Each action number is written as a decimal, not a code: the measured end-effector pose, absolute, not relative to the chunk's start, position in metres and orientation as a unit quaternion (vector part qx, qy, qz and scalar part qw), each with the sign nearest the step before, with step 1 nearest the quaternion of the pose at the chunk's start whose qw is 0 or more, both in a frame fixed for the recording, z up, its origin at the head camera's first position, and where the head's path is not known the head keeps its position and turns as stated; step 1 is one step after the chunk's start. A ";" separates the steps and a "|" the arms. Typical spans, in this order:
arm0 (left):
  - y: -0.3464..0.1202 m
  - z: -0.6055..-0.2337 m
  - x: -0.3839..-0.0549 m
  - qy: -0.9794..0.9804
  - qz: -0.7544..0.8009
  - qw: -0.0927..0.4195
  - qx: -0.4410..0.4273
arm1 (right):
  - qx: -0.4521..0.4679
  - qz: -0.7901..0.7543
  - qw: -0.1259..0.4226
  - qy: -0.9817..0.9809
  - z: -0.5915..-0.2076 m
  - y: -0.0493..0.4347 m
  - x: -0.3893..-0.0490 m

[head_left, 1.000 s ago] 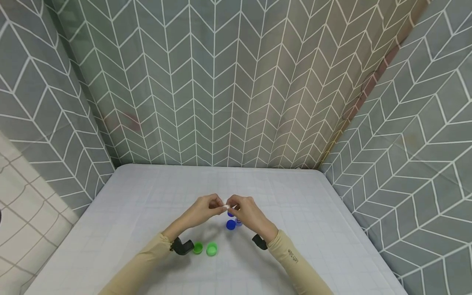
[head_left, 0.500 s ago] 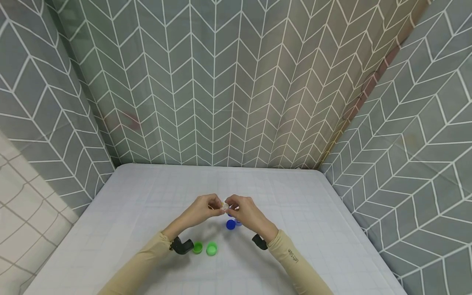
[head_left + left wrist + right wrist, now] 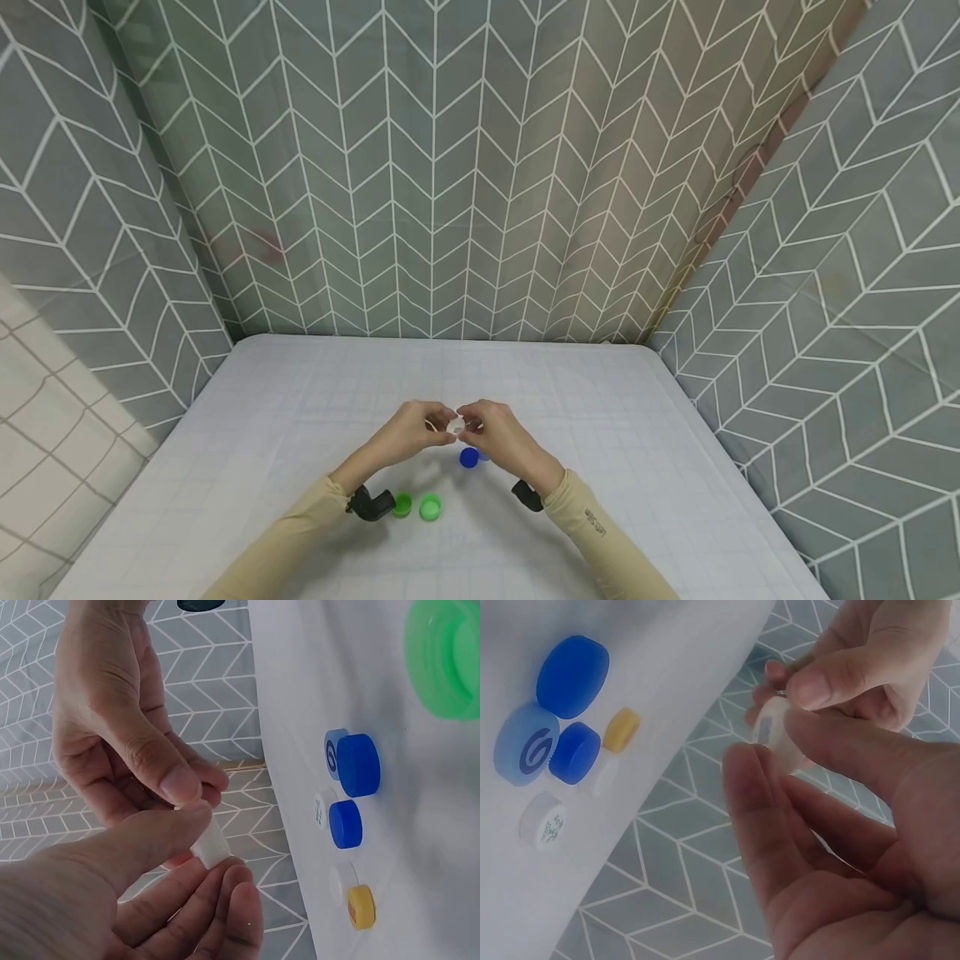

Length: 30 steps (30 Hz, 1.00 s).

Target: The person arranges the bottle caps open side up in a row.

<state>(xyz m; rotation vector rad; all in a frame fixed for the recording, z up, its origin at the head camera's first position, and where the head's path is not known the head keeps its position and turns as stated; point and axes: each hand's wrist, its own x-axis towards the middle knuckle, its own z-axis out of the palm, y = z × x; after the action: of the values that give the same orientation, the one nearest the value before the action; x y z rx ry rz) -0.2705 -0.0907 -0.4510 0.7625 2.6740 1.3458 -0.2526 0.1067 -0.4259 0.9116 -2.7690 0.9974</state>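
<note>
A small white bottle cap (image 3: 456, 426) is held above the table between the fingertips of both hands. My left hand (image 3: 415, 431) pinches it from the left with the thumb and fingers. From the other side my right hand (image 3: 500, 429) grips its edge between thumb and fingers. In the left wrist view the white cap (image 3: 212, 846) shows its pale side, partly covered by the left thumb. A grey mark appears on the white cap (image 3: 774, 733) in the right wrist view. Beyond the hands lies a blue cap (image 3: 469, 457) on the table.
Two green caps (image 3: 431, 507) lie near the left wrist. In the right wrist view, a light blue cap (image 3: 526, 745), a yellow cap (image 3: 622, 729) and a printed white cap (image 3: 543, 821) rest beside two blue ones on the white table (image 3: 525, 900).
The white cap has turned between the fingers, so its round face now shows where earlier it was seen thinner. Both hands have dipped very slightly; the caps on the table have stayed put.
</note>
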 end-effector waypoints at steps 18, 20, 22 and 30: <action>-0.083 -0.456 -0.244 0.878 0.380 0.035 0.289 | 0.305 0.213 0.034 -0.927 -0.434 0.109 -0.229; -0.082 -0.458 -0.240 0.877 0.377 0.036 0.295 | 0.308 0.202 0.038 -0.929 -0.437 0.110 -0.226; -0.081 -0.459 -0.237 0.877 0.375 0.035 0.299 | 0.314 0.196 0.044 -0.928 -0.440 0.111 -0.223; -0.075 -0.469 -0.228 0.888 0.352 0.044 0.294 | 0.330 0.179 0.052 -0.925 -0.450 0.117 -0.213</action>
<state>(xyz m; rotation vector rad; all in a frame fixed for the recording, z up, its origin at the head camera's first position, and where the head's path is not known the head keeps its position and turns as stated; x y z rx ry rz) -0.2278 -0.0749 -0.4688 0.8980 2.7122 1.0758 -0.2130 0.1175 -0.4497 1.0044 -2.8156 0.5432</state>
